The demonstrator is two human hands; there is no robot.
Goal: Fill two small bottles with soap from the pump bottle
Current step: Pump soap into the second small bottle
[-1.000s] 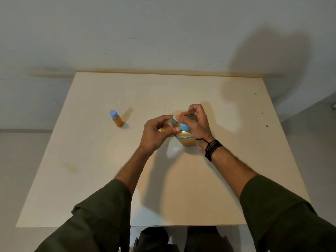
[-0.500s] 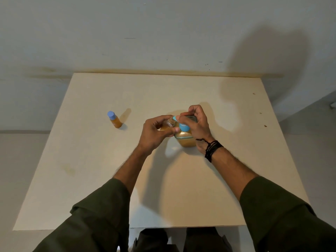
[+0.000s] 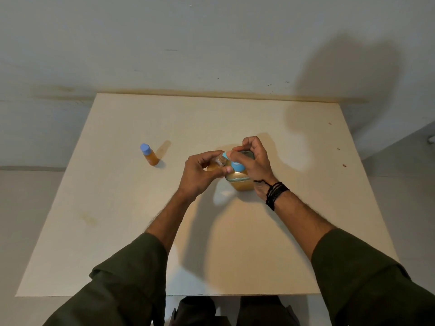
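A square pump bottle (image 3: 240, 183) of amber soap with a blue pump head stands at the middle of the table (image 3: 117, 208). My right hand (image 3: 253, 161) lies over the pump head, fingers curled on its top. My left hand (image 3: 200, 175) grips a small open bottle (image 3: 217, 162), partly filled with amber soap, with its mouth right under the blue spout. A second small bottle (image 3: 149, 154), amber with a blue cap on, stands upright alone to the left.
The pale table runs back to a white wall. A faint stain (image 3: 89, 218) marks the left part of the top. My knees show below the table's near edge.
Both hands stay in place at the pump bottle. The view has shifted slightly; nothing else has visibly moved.
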